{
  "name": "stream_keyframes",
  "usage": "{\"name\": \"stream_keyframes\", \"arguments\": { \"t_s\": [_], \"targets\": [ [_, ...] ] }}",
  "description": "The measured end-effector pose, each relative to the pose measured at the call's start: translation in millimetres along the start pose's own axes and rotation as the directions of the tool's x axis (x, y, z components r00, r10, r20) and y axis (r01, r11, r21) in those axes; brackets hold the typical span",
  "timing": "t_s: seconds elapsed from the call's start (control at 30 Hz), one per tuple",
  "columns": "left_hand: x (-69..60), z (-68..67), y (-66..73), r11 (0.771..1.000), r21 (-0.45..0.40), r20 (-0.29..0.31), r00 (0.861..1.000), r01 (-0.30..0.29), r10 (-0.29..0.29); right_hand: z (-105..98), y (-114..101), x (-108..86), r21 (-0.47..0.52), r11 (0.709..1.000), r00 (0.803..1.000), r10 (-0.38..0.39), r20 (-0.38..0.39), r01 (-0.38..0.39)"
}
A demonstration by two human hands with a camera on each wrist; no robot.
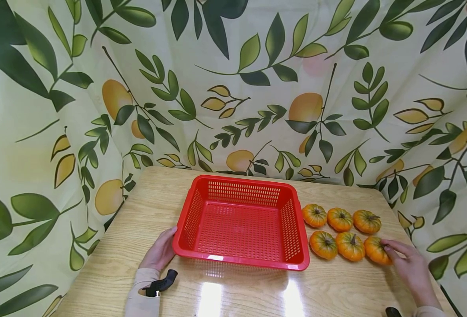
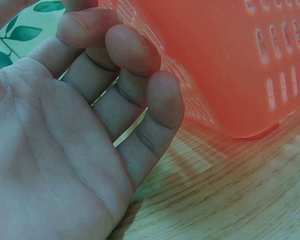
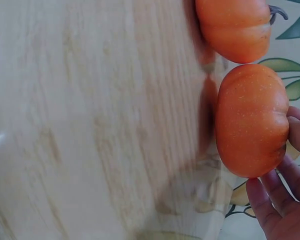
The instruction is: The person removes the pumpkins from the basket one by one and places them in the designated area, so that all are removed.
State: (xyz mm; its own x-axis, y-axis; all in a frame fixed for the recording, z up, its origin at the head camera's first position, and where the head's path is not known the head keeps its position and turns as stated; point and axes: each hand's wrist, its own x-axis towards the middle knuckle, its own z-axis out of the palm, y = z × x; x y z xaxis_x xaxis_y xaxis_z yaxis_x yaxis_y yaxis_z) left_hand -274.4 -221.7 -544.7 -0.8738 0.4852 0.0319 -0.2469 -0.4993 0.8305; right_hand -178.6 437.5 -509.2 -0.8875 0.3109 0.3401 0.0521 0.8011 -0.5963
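Note:
A red plastic basket [image 1: 239, 259] with slotted walls stands on the table. At its near left corner, my left hand [image 1: 159, 251] holds the rim, and the curled fingers [image 2: 165, 100] lie beside the outer wall of the basket [image 2: 215, 75] in the left wrist view. Two rows of small orange pumpkins [image 1: 351, 246] lie right of the basket. My right hand [image 1: 409, 266] grips the rightmost pumpkin of the near row [image 1: 377, 251], thumb and fingers around its side. In the right wrist view this pumpkin [image 3: 252, 120] is beside a neighbouring pumpkin [image 3: 235, 30].
The wooden table [image 1: 138, 207] carries the basket and pumpkins. A leaf-and-fruit patterned cloth [image 1: 225, 123] hangs behind and along both sides. A black strap mount [image 1: 159, 284] sits on the left wrist.

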Motion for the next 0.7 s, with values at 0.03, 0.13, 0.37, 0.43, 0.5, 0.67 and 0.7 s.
{"name": "stream_keyframes", "arguments": {
  "t_s": [0.03, 0.13, 0.37, 0.43, 0.5, 0.67, 0.7],
  "targets": [
    [0.2, 0.0, 0.0, 1.0, 0.0, 0.003, 1.0, 0.0, 0.0, 0.2, 0.7, -0.3, -0.007, 1.0, 1.0, 0.003, 0.003, -0.003],
    [0.6, 0.0, 0.2, 1.0, -0.001, 0.01, 1.0, 0.001, -0.001, 0.8, 2.3, -0.9, -0.023, 1.0, 1.0, 0.013, 0.009, -0.013],
    [-0.2, -0.4, -0.1, 1.0, 0.0, -0.005, 1.0, 0.005, -0.005, 2.1, 4.8, 0.4, -0.043, 0.999, 1.0, 0.022, 0.008, -0.021],
    [-0.5, -0.6, -0.2, 1.0, -0.001, -0.015, 1.0, 0.008, -0.008, 2.1, 4.3, 1.4, -0.066, 0.997, 0.999, 0.036, 0.016, -0.035],
    [-0.7, -0.9, -0.3, 1.0, -0.001, -0.02, 1.0, 0.008, -0.008, 2.4, 2.6, 2.7, -0.106, 0.993, 0.998, 0.059, 0.034, -0.055],
    [-0.7, -0.4, 0.1, 1.0, -0.007, -0.023, 1.0, 0.005, -0.005, 2.2, -3.9, 6.0, -0.142, 0.982, 0.985, 0.139, 0.107, -0.123],
    [-0.7, -0.4, 0.1, 1.0, -0.008, -0.026, 1.0, 0.005, -0.005, 1.9, -4.8, 5.9, -0.136, 0.982, 0.983, 0.144, 0.115, -0.128]
  ]
}}
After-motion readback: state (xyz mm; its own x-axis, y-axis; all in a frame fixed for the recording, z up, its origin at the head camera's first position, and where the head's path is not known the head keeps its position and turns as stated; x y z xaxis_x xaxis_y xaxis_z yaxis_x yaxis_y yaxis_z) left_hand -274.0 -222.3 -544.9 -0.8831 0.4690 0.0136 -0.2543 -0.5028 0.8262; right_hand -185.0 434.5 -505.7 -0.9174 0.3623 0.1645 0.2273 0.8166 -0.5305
